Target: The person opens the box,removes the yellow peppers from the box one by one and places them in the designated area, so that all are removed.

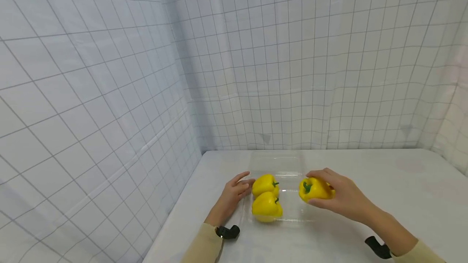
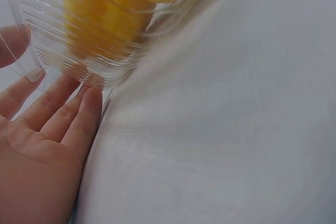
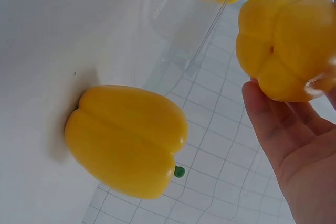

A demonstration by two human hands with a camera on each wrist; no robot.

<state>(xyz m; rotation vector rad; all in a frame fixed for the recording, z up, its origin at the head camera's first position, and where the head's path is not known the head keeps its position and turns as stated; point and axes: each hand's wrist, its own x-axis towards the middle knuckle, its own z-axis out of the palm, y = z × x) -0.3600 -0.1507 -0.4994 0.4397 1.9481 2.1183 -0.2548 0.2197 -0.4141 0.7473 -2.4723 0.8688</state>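
Yellow pepper point(image 1: 317, 190) is pinched in the right hand point(image 1: 346, 198), the spread left hand point(image 1: 232, 193) touching the clear container point(image 1: 291, 208) at left.

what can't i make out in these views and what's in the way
Head view: the palm-side end of the held yellow bell pepper, mostly covered by the right hand.
Left wrist view: full outlines of the boxed yellow bell peppers, blurred behind the ribbed clear plastic container and cut off by the top edge.
Right wrist view: the held pepper's right side, cut off by the right edge.
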